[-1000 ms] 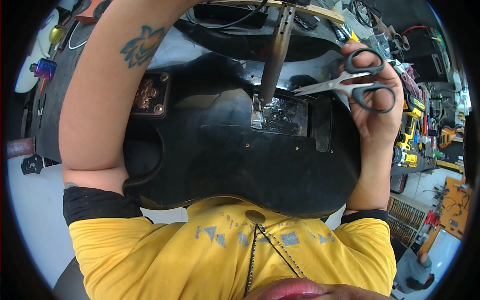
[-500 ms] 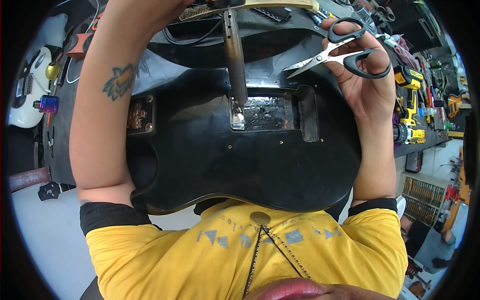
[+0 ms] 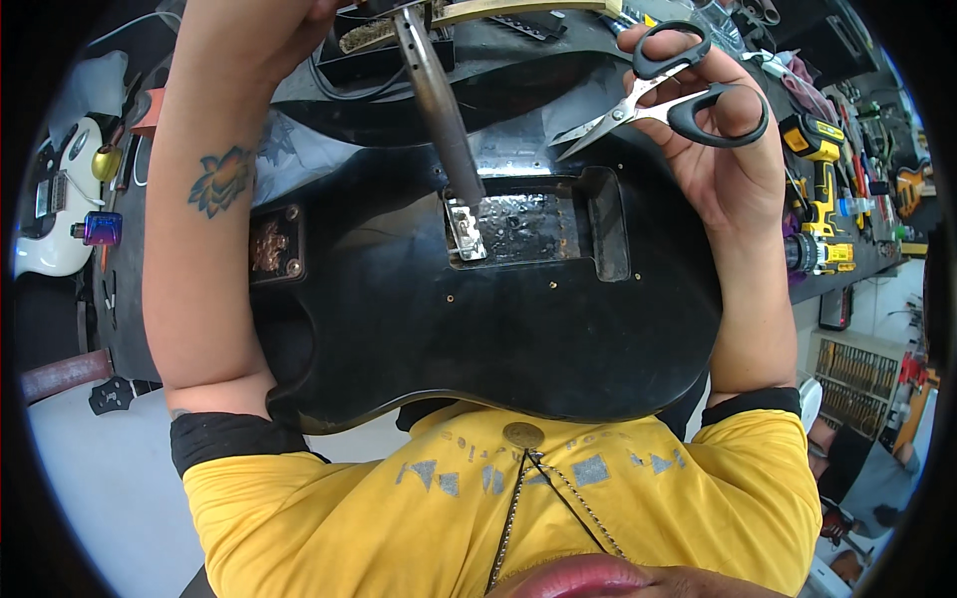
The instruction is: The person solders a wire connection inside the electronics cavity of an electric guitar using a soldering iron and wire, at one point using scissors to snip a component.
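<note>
Scissors (image 3: 619,114), one pair, far right, gripped in my right hand (image 3: 720,167); tube (image 3: 439,110), one; guitar body (image 3: 488,339), one; left hand (image 3: 307,30), I cannot tell.

Soft glare, black curved borders

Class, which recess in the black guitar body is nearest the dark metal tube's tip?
The silvery rectangular recess; the coppery recess lies farther left, the dark slot right.

Worn grey lettering (image 3: 590,469) across the yellow shirt (image 3: 349,518), below the right hand (image 3: 710,174), too faded for me to read
</note>
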### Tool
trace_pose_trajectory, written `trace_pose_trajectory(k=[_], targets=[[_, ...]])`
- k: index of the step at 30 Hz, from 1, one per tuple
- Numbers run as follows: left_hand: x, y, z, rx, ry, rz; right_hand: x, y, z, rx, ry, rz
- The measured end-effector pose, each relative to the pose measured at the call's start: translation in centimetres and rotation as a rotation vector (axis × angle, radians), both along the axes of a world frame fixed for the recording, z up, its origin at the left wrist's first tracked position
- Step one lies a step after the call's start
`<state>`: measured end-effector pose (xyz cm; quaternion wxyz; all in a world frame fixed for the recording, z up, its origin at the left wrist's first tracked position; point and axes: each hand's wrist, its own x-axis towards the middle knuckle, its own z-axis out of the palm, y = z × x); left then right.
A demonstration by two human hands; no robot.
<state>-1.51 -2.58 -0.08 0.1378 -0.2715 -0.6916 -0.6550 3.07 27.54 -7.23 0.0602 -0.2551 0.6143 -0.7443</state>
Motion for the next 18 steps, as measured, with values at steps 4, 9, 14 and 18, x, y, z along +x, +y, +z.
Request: trace_pose_trajectory(k=[4,9,14,18], targets=[[0.3,0.7,-0.3,-0.046,0.029,0.032,0.0,-0.1,0.0,0.026,0.017,-0.004],[0.8,1.1,-0.2,-0.024,0.045,0.036,0.1,-0.1,0.3,0.034,0.005,0.001],[1.6,1.9,0.0,-0.034,0.142,0.051,0.3,-0.4,0.4,0.01,-0.028,0.001],[2.1,2.4,0.2,0.053,0.138,0.024,1.3,-2.3,1.1,-0.269,-0.226,-0.034]])
